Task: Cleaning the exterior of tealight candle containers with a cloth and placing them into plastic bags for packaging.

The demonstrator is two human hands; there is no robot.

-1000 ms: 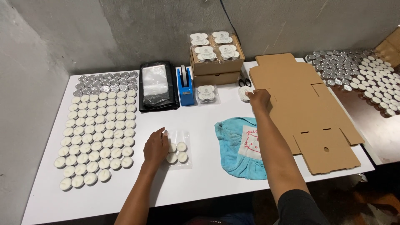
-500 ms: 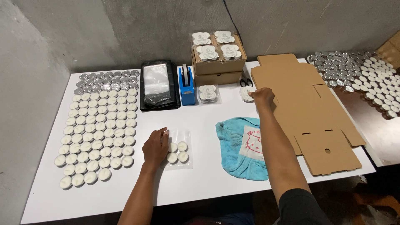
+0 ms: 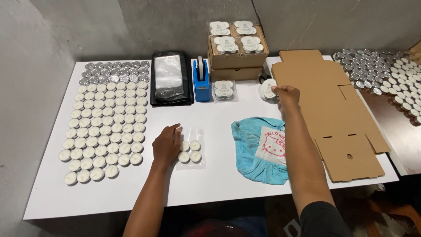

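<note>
1. The flat cardboard box (image 3: 329, 109) overhangs the table's (image 3: 219, 184) right edge; a knock from the reaching arm could tip it off.
2. The left hand (image 3: 166, 145) lies flat, fingers together, on the clear bag of four candles (image 3: 189, 150); loosening it could let the candles roll out.
3. The right hand (image 3: 287, 94) pinches the white sticker stack (image 3: 266, 89) near the box; a weak pinch could scatter it.

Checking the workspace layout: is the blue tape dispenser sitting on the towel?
No, the tape dispenser stands on the bare table beside the black bag stack, well apart from the towel.

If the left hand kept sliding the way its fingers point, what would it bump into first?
The left hand points up and right, over the clear bag of tealights that it touches. Beyond that is bare table; probably the blue tape dispenser comes next, though depth is uncertain.
</note>
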